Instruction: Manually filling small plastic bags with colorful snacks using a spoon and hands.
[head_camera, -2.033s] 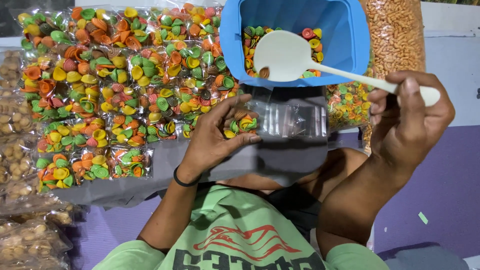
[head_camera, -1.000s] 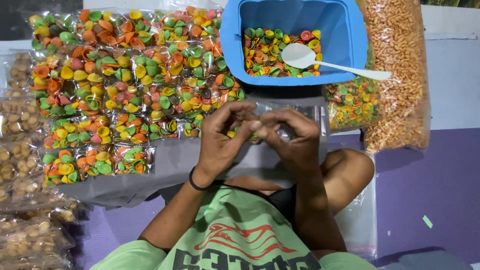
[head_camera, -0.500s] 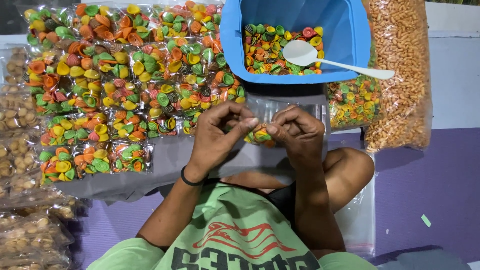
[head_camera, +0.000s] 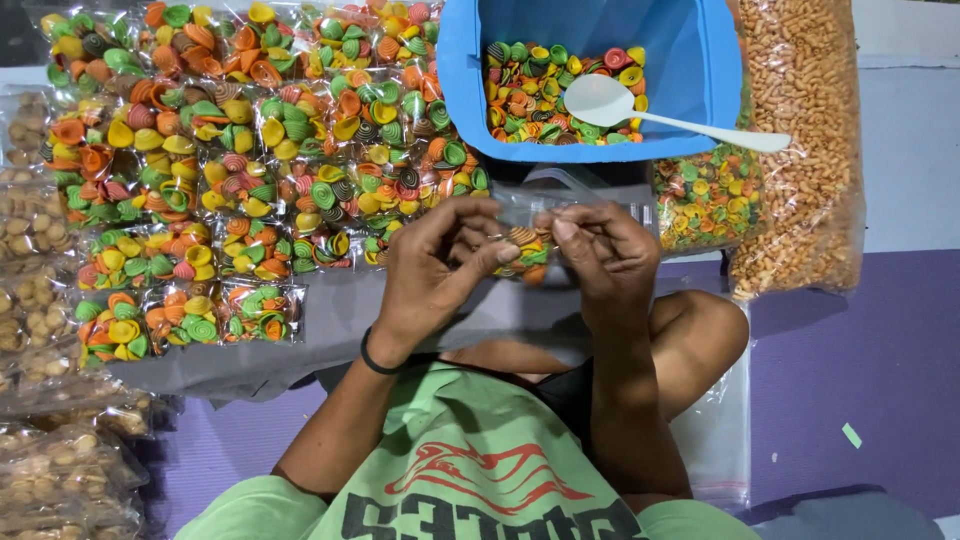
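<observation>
Both of my hands hold a small clear plastic packet (head_camera: 527, 247) of coloured spiral crackers in front of my chest. My left hand (head_camera: 435, 265) pinches its left side with thumb and fingers. My right hand (head_camera: 610, 255) pinches its right side, fingers curled over the top. Just beyond the packet stands a blue tub (head_camera: 470, 70) with loose coloured crackers, and a white spoon (head_camera: 620, 105) rests in it, handle pointing right.
Several filled packets of coloured crackers (head_camera: 250, 170) lie in rows on a grey sheet at the left. Bags of brown snacks (head_camera: 30, 300) sit along the left edge. A tall bag of orange-brown snack (head_camera: 800, 140) stands at the right. A purple mat (head_camera: 860, 380) covers the floor.
My right hand put the white spoon down in the blue tub, then joined my left hand on the packet. Both hands now pinch the packet closer together.
</observation>
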